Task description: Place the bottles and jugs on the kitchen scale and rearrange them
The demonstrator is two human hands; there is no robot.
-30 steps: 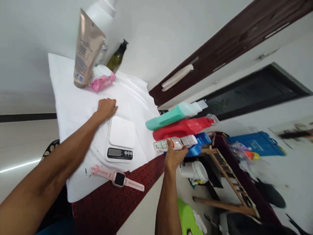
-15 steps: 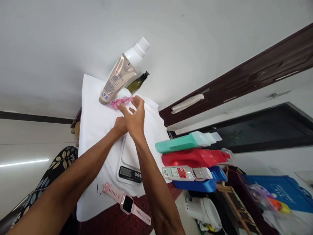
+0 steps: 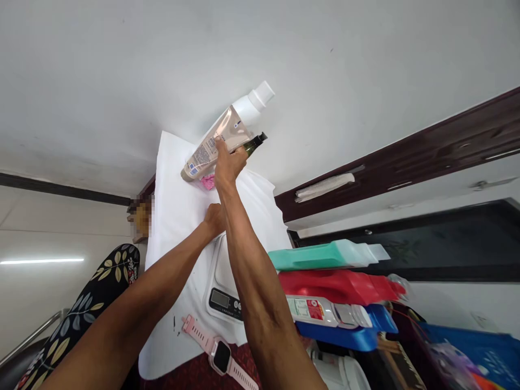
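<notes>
My right hand (image 3: 227, 165) reaches to the far end of the table and closes its fingers on the beige tube (image 3: 211, 145), which stands against the wall. A white bottle (image 3: 252, 102) and a dark green bottle (image 3: 255, 142) stand right behind the tube. A pink packet (image 3: 208, 182) lies at its base, mostly hidden by my hand. My left hand (image 3: 214, 219) rests as a loose fist on the white cloth (image 3: 179, 216), just beyond the white kitchen scale (image 3: 222, 295).
A pink smartwatch (image 3: 221, 355) lies at the cloth's near edge. To the right stand a teal bottle (image 3: 325, 255), a red bottle (image 3: 341, 286), a small clear bottle (image 3: 325, 312) and a blue bottle (image 3: 349, 336). A dark wooden door frame (image 3: 406, 157) runs along the wall.
My right hand has left the small clear bottle at the right, crossed over the scale and taken hold of the beige tube. My left hand has stayed on the cloth.
</notes>
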